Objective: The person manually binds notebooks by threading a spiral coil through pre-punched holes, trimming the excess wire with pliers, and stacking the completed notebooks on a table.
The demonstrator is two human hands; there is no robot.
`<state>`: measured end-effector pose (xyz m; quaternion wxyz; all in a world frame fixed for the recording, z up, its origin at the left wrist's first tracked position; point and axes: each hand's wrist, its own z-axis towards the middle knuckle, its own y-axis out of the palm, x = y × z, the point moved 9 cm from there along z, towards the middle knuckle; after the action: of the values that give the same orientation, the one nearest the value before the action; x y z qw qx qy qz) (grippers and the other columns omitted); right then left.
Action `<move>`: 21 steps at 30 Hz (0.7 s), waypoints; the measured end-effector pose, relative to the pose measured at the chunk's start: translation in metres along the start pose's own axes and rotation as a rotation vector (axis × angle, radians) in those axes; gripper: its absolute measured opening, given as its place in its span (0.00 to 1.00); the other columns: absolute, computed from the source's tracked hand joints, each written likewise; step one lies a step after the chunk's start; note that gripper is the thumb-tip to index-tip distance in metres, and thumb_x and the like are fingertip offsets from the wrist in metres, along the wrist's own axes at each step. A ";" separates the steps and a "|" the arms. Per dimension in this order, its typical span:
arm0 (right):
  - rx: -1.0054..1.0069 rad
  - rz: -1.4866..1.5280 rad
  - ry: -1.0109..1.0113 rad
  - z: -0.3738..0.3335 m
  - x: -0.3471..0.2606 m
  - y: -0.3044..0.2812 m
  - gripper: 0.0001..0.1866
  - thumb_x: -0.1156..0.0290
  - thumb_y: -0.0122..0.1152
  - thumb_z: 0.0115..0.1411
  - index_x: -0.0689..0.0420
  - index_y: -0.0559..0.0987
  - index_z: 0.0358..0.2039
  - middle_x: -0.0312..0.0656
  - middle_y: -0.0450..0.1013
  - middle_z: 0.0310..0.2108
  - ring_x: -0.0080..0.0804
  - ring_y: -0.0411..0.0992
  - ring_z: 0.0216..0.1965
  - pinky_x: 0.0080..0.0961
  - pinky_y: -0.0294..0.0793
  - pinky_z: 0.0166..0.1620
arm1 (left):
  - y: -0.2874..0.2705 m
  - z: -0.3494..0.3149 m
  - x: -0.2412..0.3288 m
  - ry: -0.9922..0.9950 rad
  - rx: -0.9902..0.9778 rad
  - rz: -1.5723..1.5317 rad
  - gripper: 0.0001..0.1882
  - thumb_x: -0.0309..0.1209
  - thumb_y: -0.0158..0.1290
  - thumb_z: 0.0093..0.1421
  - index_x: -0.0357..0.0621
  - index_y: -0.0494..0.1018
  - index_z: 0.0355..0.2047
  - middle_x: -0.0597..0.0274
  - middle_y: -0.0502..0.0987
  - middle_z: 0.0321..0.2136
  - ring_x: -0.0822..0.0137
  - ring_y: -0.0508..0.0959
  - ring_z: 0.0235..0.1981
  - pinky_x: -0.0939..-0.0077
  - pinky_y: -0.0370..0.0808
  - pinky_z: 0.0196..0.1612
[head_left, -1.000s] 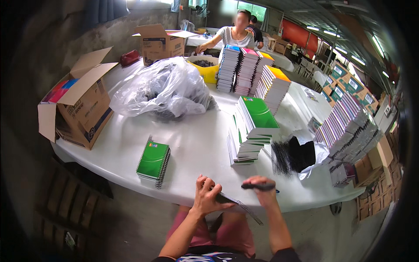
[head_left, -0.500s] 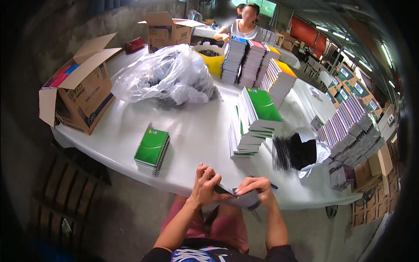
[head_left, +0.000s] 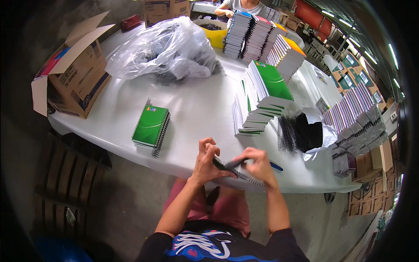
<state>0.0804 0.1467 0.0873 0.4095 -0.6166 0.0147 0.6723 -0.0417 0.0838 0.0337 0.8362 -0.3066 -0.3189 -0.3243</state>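
Both hands work at the near table edge, just above the lap; the left hand (head_left: 206, 162) is closed in a pinch on the left end of an unbound notebook (head_left: 244, 180), fingers curled over its top; the right hand (head_left: 258, 165) is closed on a dark wire spiral (head_left: 228, 165), held along the punched edge between the two hands.

Handling, as a judgement: the notebook is light and thin; the sheet block is flexible and can fan or slip out of register, so the grip belongs close to the punched edge, thumb under and fingers over; the covers look smooth and may slide. The spiral is light, springy and easily bent; it is best held near its leading end, not mid-length.

Surroundings: a blue pen (head_left: 276, 166) lies just beyond the right hand; a heap of black spirals (head_left: 301, 133) on white wrapping sits further to the right and forward; a leaning stack of green notebooks (head_left: 259, 98) stands ahead of the hands; a small bound green pile (head_left: 151, 126) lies forward-left; a clear plastic bag (head_left: 168, 46) and an open carton (head_left: 72, 72) stand well beyond, on the white table (head_left: 205, 113).
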 end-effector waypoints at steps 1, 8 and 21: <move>0.076 0.069 0.056 -0.004 0.012 -0.010 0.14 0.88 0.58 0.38 0.61 0.83 0.28 0.40 0.74 0.26 0.28 0.73 0.29 0.22 0.72 0.36 | 0.004 0.004 0.003 0.007 -0.017 -0.022 0.43 0.45 0.75 0.20 0.43 0.59 0.31 0.54 0.58 0.37 0.57 0.64 0.40 0.63 0.69 0.37; 0.174 -0.104 0.123 0.011 0.047 -0.015 0.15 0.86 0.56 0.40 0.58 0.83 0.30 0.37 0.73 0.23 0.24 0.70 0.25 0.18 0.67 0.30 | 0.023 0.006 -0.027 -0.086 -0.048 -0.264 0.54 0.47 0.76 0.18 0.45 0.48 0.37 0.57 0.57 0.33 0.62 0.62 0.37 0.70 0.66 0.39; 0.155 -0.048 0.086 0.024 0.040 0.012 0.12 0.82 0.59 0.41 0.58 0.82 0.29 0.42 0.72 0.22 0.31 0.70 0.23 0.24 0.68 0.29 | 0.021 -0.004 -0.029 -0.070 -0.098 -0.252 0.54 0.47 0.76 0.17 0.46 0.45 0.34 0.62 0.52 0.30 0.67 0.55 0.32 0.73 0.61 0.38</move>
<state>0.0580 0.1729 0.0538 0.4709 -0.6115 0.0691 0.6321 -0.0422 0.1036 0.0039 0.7612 -0.3157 -0.3674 -0.4311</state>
